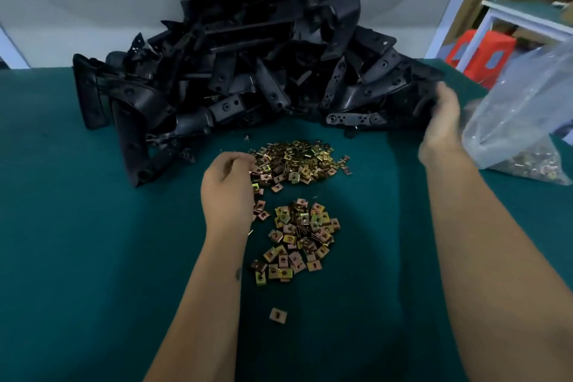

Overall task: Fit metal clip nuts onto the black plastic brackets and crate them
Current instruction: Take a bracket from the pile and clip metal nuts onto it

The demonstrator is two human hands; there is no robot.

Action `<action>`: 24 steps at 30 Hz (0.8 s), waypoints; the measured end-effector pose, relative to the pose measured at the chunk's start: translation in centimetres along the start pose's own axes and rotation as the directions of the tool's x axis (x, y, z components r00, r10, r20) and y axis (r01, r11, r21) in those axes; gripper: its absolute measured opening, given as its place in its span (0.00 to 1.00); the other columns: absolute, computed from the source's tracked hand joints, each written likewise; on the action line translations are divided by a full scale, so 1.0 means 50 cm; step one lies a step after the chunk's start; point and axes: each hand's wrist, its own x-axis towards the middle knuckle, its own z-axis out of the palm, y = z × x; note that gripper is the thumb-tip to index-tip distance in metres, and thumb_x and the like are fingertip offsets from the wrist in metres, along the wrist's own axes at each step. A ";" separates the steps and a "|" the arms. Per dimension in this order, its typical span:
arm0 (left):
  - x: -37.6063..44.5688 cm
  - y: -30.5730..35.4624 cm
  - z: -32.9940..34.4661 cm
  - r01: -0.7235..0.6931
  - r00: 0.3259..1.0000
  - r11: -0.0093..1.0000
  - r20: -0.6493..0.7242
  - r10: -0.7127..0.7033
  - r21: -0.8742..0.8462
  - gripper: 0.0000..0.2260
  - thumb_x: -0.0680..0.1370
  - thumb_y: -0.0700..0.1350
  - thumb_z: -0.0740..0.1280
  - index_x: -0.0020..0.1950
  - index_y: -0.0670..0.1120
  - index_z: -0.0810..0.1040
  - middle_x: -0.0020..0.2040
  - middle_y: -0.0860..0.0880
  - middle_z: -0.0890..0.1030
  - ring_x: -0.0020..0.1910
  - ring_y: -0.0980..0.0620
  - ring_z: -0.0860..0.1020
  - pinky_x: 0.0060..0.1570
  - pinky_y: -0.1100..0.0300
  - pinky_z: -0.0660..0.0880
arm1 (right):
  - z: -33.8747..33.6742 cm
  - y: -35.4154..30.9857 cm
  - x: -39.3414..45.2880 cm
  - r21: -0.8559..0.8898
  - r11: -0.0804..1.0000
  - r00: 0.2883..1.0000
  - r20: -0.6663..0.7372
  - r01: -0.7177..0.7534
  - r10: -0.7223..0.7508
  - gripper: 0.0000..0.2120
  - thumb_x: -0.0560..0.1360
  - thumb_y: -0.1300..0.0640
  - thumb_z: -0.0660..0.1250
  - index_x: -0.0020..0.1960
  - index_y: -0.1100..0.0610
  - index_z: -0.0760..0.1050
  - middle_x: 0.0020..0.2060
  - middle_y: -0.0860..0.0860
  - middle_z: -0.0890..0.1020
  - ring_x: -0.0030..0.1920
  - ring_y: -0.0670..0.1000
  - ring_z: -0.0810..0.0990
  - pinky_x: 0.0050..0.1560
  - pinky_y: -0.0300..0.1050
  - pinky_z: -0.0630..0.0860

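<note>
Lone clip nut (pixel 278 315), left hand's (pixel 228 186) fingertips hidden, right hand (pixel 441 124) blurred

Right hand (pixel 441 124) motion-blurred, fingers (pixel 444 93) hidden among brackets (pixel 248 71)

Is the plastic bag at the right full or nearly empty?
Nearly empty: the plastic bag is mostly slack and see-through, with only some clip nuts in its lower corner.

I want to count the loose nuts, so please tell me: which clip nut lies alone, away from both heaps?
The single clip nut nearest the camera, on the green table between the forearms. It lies apart, below the nearer heap; the farther heap is by the left hand.
</note>
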 end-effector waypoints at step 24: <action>-0.033 0.002 -0.034 -0.124 0.992 0.981 0.000 0.125 0.147 0.10 0.80 0.43 0.59 0.47 0.56 0.76 0.46 0.51 0.75 0.39 0.51 0.72 0.38 0.52 0.71 | 0.024 0.112 -0.229 -0.153 0.966 0.938 -0.247 0.208 -0.241 0.09 0.80 0.63 0.62 0.59 0.59 0.76 0.38 0.44 0.79 0.34 0.42 0.81 0.38 0.34 0.76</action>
